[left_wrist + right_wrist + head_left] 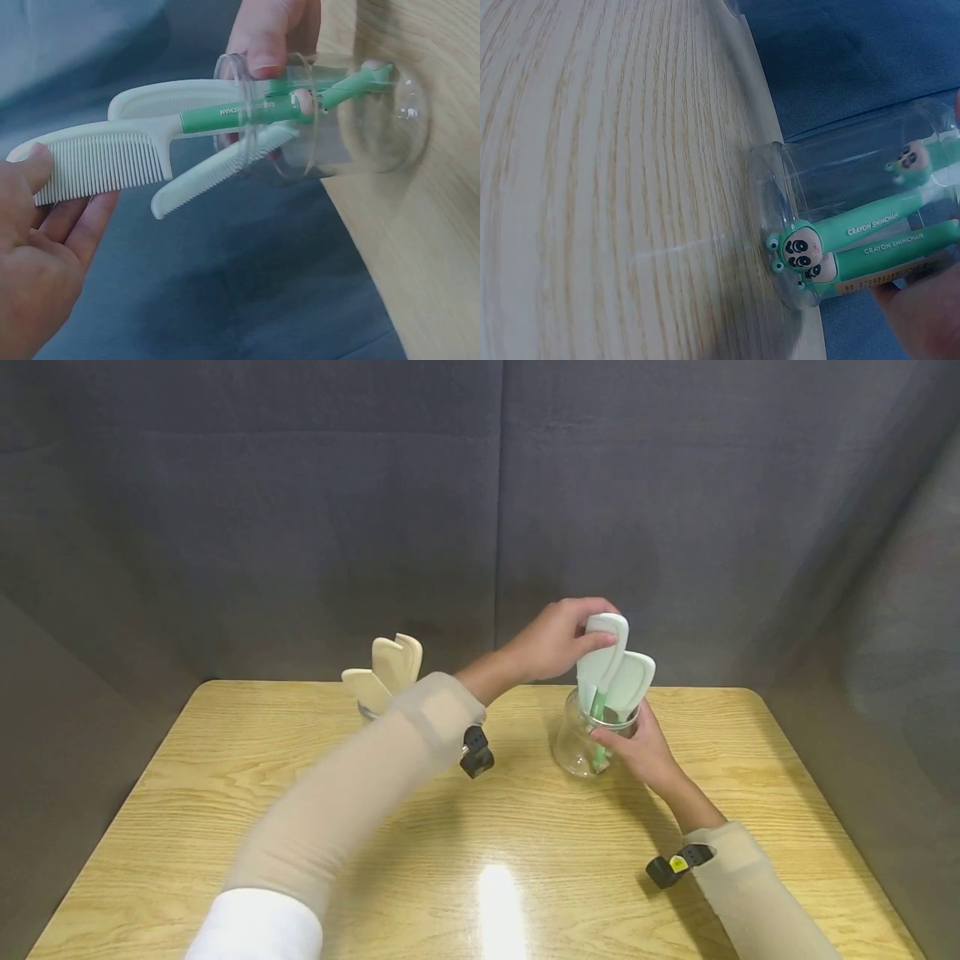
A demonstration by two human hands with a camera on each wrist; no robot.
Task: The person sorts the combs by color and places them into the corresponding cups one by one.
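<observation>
green comb (604, 647) w/ handle down in clear jar (581, 745) on counter (247, 777) | left hand (557, 639) pinching comb's top, prob to steer it | right hand (637, 745) wrapped round jar rim, looks like steadying | 2 more green combs inside | beige combs (386, 672) in 2nd jar, back left

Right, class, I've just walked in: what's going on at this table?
A person is handling green-handled combs standing in a clear glass jar on a wooden table. The right hand holds the jar near its rim, while the left hand grips the top of one comb whose handle is inside the jar. Behind the left arm, cream combs stand in another container.
</observation>
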